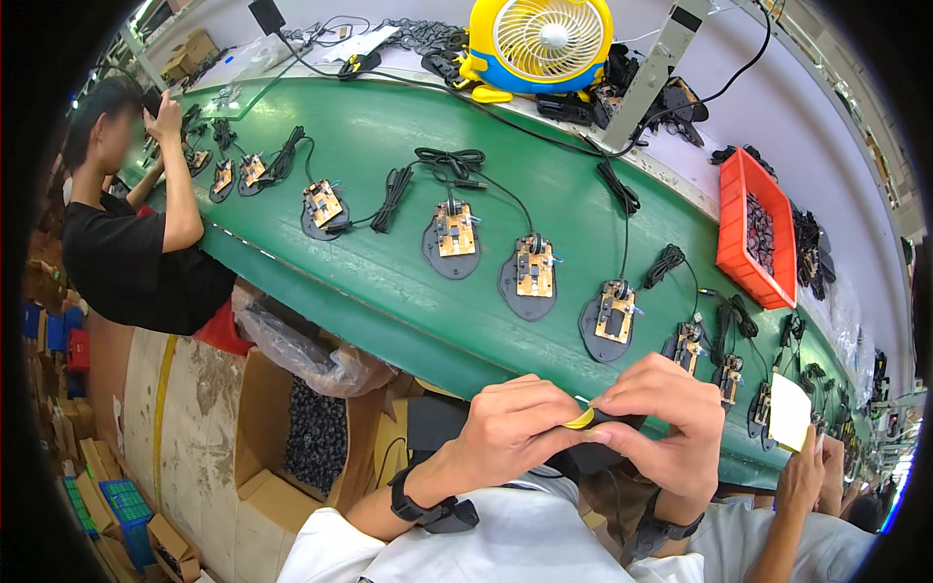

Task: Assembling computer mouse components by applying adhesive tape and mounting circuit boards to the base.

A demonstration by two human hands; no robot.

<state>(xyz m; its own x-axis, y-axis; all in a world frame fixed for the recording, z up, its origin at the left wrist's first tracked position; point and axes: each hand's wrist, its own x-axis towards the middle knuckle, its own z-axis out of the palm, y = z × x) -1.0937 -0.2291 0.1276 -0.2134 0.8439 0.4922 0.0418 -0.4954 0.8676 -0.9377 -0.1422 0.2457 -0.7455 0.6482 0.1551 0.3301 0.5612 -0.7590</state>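
Observation:
My left hand [512, 428] and my right hand [671, 413] meet in front of my chest, just off the near edge of the green conveyor belt [379, 291]. Between their fingertips they pinch a small dark part with a yellow edge [580, 420]; the fingers cover most of it, and its kind is unclear. Beyond my hands lies a row of computer mouse bases with circuit boards, the nearest being a mouse base [607, 325]. Others are a middle mouse base [530, 277] and one to its left [452, 238]. Coiled black cables run from them.
A red bin [724, 228] of small dark parts stands at the belt's far side, near a yellow-and-blue fan [544, 44] and a metal post [653, 78]. One co-worker [126, 223] sits at left; another's hand [799, 476] is at right. Below is a carton [255, 437] of black pieces.

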